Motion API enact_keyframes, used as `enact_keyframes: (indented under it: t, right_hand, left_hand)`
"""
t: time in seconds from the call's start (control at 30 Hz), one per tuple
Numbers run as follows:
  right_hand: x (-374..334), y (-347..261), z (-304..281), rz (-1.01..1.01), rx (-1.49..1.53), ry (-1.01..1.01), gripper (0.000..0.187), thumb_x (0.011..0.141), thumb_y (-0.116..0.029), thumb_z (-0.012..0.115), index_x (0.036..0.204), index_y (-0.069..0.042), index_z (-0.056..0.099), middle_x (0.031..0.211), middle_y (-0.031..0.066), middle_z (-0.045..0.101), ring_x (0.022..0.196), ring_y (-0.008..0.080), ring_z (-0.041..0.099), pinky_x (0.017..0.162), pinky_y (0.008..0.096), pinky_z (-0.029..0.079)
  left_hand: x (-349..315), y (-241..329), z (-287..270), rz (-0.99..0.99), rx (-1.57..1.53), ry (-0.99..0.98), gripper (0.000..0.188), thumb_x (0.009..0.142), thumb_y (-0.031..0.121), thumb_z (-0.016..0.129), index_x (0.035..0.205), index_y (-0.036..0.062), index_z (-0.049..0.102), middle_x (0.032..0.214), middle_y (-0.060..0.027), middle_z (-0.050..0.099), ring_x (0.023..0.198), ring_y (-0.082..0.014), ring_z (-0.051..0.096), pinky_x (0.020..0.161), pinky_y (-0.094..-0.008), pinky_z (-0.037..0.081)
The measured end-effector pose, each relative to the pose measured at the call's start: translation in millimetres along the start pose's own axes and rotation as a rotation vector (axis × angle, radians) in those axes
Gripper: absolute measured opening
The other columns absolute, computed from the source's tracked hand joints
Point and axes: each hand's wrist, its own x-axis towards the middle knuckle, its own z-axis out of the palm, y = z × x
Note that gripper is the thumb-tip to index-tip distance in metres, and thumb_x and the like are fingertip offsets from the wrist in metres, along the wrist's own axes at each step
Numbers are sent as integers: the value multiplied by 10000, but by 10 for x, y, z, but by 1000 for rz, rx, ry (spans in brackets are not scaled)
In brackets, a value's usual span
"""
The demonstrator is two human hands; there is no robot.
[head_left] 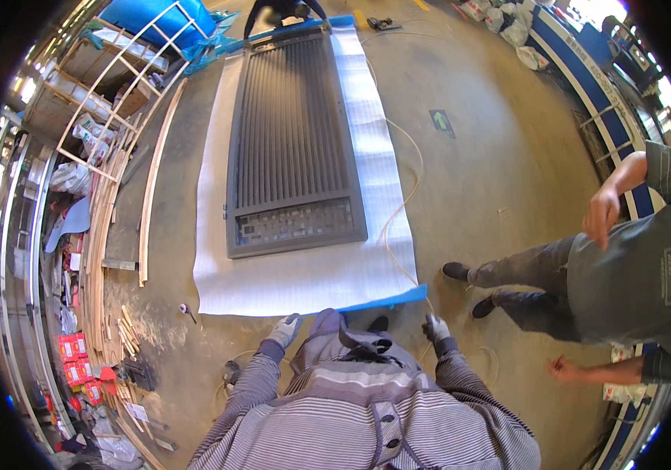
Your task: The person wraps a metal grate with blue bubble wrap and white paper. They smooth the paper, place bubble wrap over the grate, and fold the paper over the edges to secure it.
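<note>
A dark grey louvred metal door panel (296, 133) lies flat on a white foam sheet (288, 290) with a blue underside (398, 298). A patterned cut-out band crosses its near end. My left hand (284, 330), in a grey-white glove, is by the sheet's near edge with its fingers stretched forward; whether it touches the edge is unclear. My right hand (434, 327), gloved too, is closed beside the sheet's near right corner. A thin pale hose (398, 210) runs along the sheet's right side into this hand.
At the panel's far end a person (284, 12) bends with both arms on it. Another person (625, 266) stands close on my right. Long wooden strips (159, 188), a white metal frame (108, 110) and red boxes (75, 360) line the left. A tool (382, 23) lies far off.
</note>
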Motion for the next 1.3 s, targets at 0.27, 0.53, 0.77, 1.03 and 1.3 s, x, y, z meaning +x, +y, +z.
enact_keyframes:
  t: [0.27, 0.53, 0.77, 1.03, 1.3]
  right_hand:
    - [-409, -697, 319, -13, 229, 37, 320, 977, -460, 632, 1086, -161, 609, 743, 2, 588, 567, 125, 506, 503, 286, 378]
    - [-201, -582, 452, -67, 7, 108, 362, 993, -397, 633, 1127, -61, 662, 811, 30, 629, 704, 130, 564, 630, 281, 452]
    - [1780, -1351, 1229, -193, -276, -184, 582, 1004, -496, 553, 1343, -26, 607, 1298, 236, 655, 1257, 345, 601, 1072, 404, 449]
    - [5366, -420, 656, -456, -977, 69, 428, 945, -420, 570, 1064, -26, 686, 1079, 187, 706, 1013, 377, 658, 877, 487, 508]
    - [6379, -959, -1221, -337, -503, 737, 730, 898, -625, 630, 1184, 45, 671, 1147, 267, 708, 1102, 379, 685, 898, 479, 535]
  left_hand:
    - [388, -900, -249, -40, 451, -293, 609, 983, 567, 452, 1256, 72, 677, 1296, -221, 656, 1266, -400, 577, 1041, -460, 459]
    - [966, -400, -713, -111, 414, -168, 568, 948, 564, 558, 1233, 90, 688, 1137, -211, 723, 1089, -351, 678, 948, -440, 513]
    - [2645, 392, 211, 15, 414, -163, 786, 906, 604, 611, 1451, 45, 518, 1323, -268, 627, 1191, -439, 615, 1047, -439, 480]
    - [5756, 626, 2356, 486, 663, 188, 945, 902, 545, 666, 1574, 4, 281, 1509, -282, 427, 1397, -446, 404, 1185, -506, 308]
    - [6397, 510, 3006, 401, 824, 490, 1002, 897, 612, 617, 1540, -87, 295, 1476, -276, 460, 1411, -413, 388, 1212, -530, 225]
